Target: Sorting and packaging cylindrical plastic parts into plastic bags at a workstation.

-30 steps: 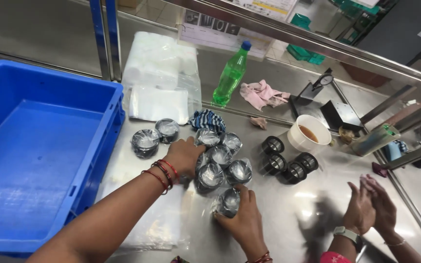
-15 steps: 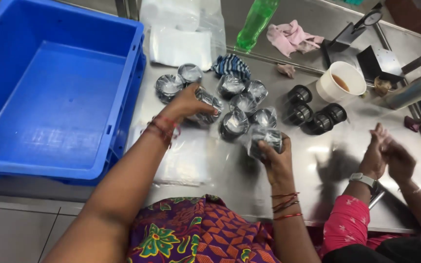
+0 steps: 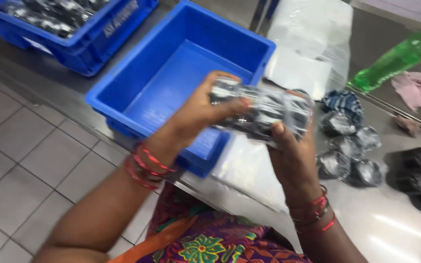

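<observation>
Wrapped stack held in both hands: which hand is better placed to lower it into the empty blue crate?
Probably left. The left hand grips the wrapped stack on the side over the empty blue crate; the right hand is nearer the table.

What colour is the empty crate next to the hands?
Blue: the crate is plain bright blue, seen in the head view.

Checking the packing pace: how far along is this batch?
Done: nothing lies in the near blue crate. In hand: left hand and right hand hold a stack of wrapped parts beside it. Left: wrapped pieces and bare black parts on the table.
</observation>
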